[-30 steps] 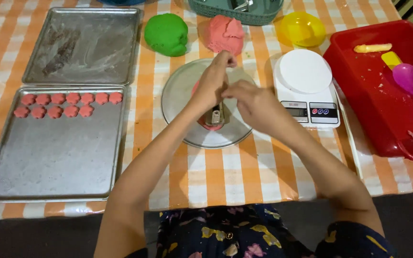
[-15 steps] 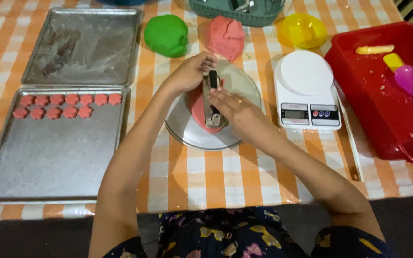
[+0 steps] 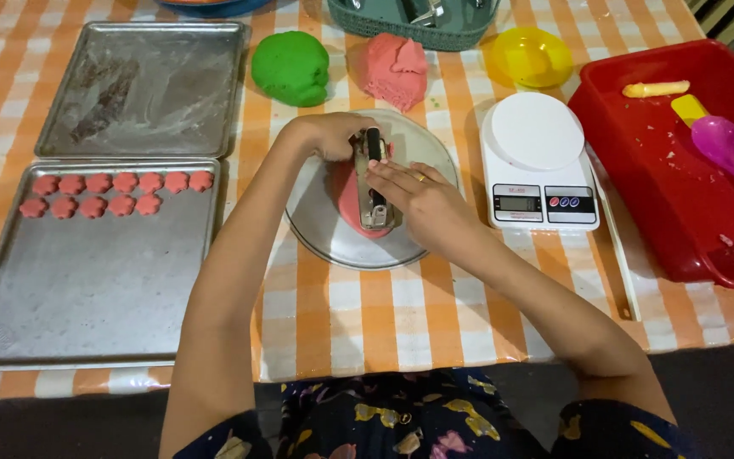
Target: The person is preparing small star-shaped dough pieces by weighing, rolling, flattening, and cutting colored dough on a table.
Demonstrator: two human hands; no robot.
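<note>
Centrally: both hands on a metal press tool, over flattened pink dough on a round metal plate.

Left hand [image 3: 330,136] fingers curled shut around the metal tool [image 3: 373,183], steadying it; right hand [image 3: 418,200] fingers extended flat, pressing it onto the pink dough [image 3: 348,200], which the plate [image 3: 324,234] supports. Shaped pink pieces [image 3: 112,194] lie in rows on the near tray [image 3: 95,297], spaced apart.

Tool: metal cutter [image 3: 375,183] with black handle, lying lengthwise on the dough, gripped at its far end.
Dough: flat pink sheet [image 3: 352,202], on round metal plate [image 3: 324,234], centre of table.
</note>
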